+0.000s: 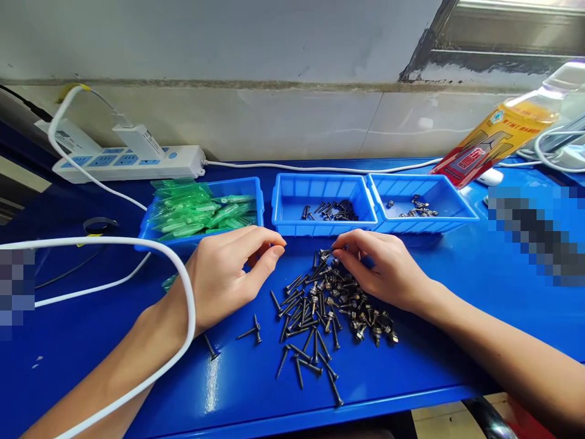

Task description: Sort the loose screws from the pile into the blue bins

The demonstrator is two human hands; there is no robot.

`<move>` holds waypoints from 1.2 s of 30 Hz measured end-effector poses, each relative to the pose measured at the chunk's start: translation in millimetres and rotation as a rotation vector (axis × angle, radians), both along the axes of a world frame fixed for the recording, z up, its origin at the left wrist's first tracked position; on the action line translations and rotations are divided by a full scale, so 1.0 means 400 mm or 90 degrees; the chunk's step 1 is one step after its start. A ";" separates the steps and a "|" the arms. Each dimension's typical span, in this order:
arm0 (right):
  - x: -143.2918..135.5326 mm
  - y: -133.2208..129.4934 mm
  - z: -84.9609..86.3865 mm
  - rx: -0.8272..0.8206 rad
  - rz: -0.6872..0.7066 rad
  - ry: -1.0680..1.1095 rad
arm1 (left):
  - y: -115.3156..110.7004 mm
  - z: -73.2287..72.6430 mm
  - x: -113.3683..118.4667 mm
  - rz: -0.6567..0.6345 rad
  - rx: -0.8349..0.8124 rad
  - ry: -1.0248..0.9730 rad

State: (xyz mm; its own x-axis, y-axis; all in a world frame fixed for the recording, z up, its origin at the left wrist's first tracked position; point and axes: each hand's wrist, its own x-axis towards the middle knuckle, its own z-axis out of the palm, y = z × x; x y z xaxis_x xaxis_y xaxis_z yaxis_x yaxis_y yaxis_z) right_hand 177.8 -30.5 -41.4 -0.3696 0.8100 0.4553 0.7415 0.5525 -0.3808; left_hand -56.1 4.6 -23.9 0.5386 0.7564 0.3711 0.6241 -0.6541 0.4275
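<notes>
My left hand [242, 262] hovers just in front of the blue bins, thumb and index finger brought together. Whatever its curled fingers may hold is hidden. At the far end of a loose pile of dark screws [301, 311], my right hand [384, 262] pinches, and a screw [326, 251] shows at its fingertips. Shorter hex-head screws [365, 317] make up the right side of the pile. Beyond my hands, the middle bin [320, 229] has some dark screws in it, and the right bin [429, 225] contains a few small hex-head screws.
Green plastic packets [196, 210] fill the left bin [259, 201]. A white cable [189, 305] loops across my left forearm from near a power strip [132, 164]. A drink bottle [503, 134] stands at the back right. Stray screws [256, 329] lie left of the pile.
</notes>
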 end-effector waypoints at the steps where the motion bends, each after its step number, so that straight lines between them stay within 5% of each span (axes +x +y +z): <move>1: 0.000 0.000 0.000 0.003 0.001 0.000 | -0.001 0.000 0.000 0.003 0.005 -0.004; 27: -0.004 -0.006 0.002 0.035 0.039 -0.001 | -0.006 0.012 0.002 0.049 0.066 0.004; 36: -0.002 -0.009 0.004 0.060 0.067 -0.009 | -0.009 -0.029 -0.015 0.037 0.029 0.267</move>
State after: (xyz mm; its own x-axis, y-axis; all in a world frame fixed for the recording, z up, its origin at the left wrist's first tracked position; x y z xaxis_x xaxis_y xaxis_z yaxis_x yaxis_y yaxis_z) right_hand 176.9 -34.0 -39.8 -0.4572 0.7207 0.5211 0.6826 0.6600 -0.3138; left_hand -62.0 1.2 -35.3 0.6064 0.7784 0.1621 0.7747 -0.6244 0.1003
